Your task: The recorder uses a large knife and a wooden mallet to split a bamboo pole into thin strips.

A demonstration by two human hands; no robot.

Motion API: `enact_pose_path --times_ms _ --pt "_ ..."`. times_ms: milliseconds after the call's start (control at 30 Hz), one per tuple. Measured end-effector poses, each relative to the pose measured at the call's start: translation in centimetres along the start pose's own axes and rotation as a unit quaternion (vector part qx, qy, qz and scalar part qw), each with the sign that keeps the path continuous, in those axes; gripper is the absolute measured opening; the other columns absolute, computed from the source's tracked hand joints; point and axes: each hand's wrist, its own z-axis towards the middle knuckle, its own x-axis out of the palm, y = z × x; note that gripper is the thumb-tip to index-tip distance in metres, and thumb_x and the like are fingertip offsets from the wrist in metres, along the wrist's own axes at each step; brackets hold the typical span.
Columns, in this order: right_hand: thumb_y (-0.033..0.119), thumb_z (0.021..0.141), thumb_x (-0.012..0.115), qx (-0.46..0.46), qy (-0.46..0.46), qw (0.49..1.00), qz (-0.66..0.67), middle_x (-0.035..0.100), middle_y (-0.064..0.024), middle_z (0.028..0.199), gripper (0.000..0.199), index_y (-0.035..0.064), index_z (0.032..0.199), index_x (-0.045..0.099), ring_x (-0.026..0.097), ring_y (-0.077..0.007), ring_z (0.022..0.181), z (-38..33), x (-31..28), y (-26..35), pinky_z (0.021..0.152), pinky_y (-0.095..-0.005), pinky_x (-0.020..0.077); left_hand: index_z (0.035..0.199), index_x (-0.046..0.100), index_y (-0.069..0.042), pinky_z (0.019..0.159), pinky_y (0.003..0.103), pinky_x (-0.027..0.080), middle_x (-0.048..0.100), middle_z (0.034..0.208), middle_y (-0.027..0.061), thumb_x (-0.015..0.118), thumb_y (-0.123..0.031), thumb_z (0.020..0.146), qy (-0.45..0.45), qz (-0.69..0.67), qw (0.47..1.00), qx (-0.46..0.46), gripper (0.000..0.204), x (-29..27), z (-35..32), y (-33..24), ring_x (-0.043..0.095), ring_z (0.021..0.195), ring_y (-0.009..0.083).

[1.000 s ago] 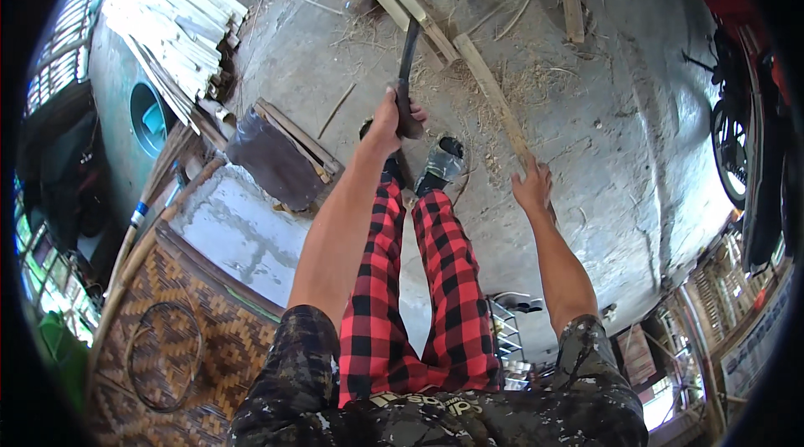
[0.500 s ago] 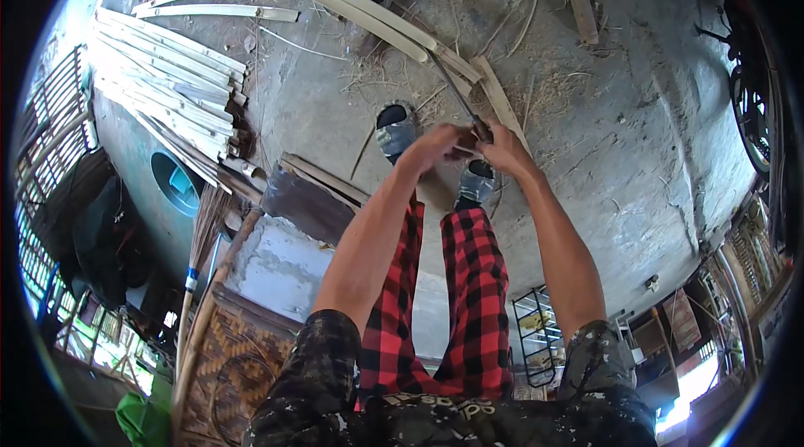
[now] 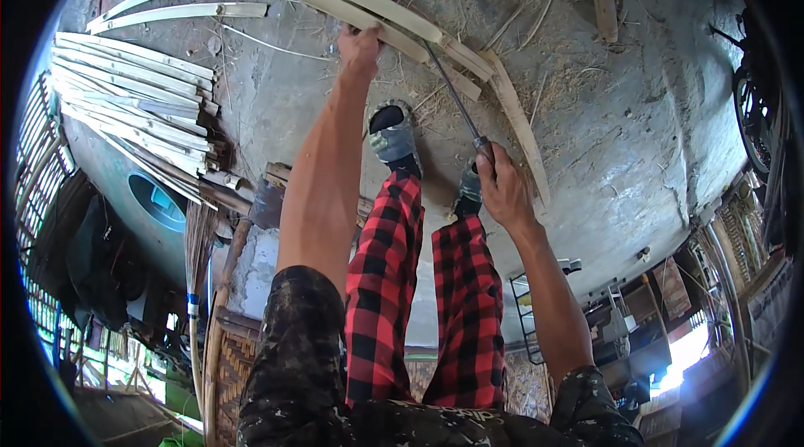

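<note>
My right hand (image 3: 504, 185) is closed around the dark handle of a long-bladed knife (image 3: 455, 93), just beyond my right foot. The narrow blade slants away to the left, and its far end meets two long pale bamboo strips (image 3: 314, 13). Those strips lie close together, running from the upper left toward the middle. Farther out, my left hand (image 3: 358, 46) grips the nearer strip; the thumb rests on top and the other fingers are partly hidden. Beneath the strips' right end is a flat wooden board (image 3: 515, 116).
Several split bamboo pieces (image 3: 138, 103) are stacked at the left, near a teal basin (image 3: 157, 201). A broom (image 3: 198, 254) leans below them. Wood scraps and shavings litter the concrete floor (image 3: 603, 145). A black wire rack (image 3: 523, 317) stands by my right leg, and a wheel (image 3: 748, 116) shows far right.
My left hand has left the knife handle area and reached forward to the bamboo strip. My right hand, still on the knife, has shifted slightly nearer to me. The view has turned a little.
</note>
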Motion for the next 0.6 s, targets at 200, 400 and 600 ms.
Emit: enact_pose_path --times_ms 200,400,600 --pt "0.030 0.103 0.052 -0.041 0.009 0.999 -0.024 0.068 -0.0292 0.084 0.032 0.0013 0.114 0.058 0.066 -0.0522 0.084 -0.8 -3.4 2.9 0.073 -0.0591 0.0507 0.114 0.060 -0.008 0.075 0.034 0.060 0.067 0.107 0.0095 0.070 -0.007 0.094 -0.004 -0.070 0.989 0.129 0.023 0.5 -7.1 -4.1 0.070 0.093 0.0210" --pt "0.029 0.103 0.051 -0.059 0.008 0.996 -0.066 0.067 -0.0310 0.083 0.030 -0.0003 0.108 0.057 0.065 -0.0528 0.081 -4.9 -6.9 4.2 0.071 -0.0603 0.0509 0.128 0.060 -0.001 0.080 0.031 0.052 0.070 0.109 0.0091 0.065 -0.005 0.095 -0.019 0.085 0.980 0.180 0.034 0.4 -14.2 -9.2 0.066 0.095 0.0164" --pt "0.027 0.103 0.052 -0.110 -0.024 0.993 -0.042 0.066 -0.0316 0.079 0.029 -0.0005 0.105 0.059 0.065 -0.0533 0.078 -6.3 -8.5 6.9 0.070 -0.0611 0.0512 0.119 0.063 0.000 0.068 0.026 0.052 0.068 0.103 0.0066 0.070 -0.012 0.097 -0.011 0.050 0.975 0.216 0.026 1.0 -17.2 -16.1 0.065 0.082 0.0115"
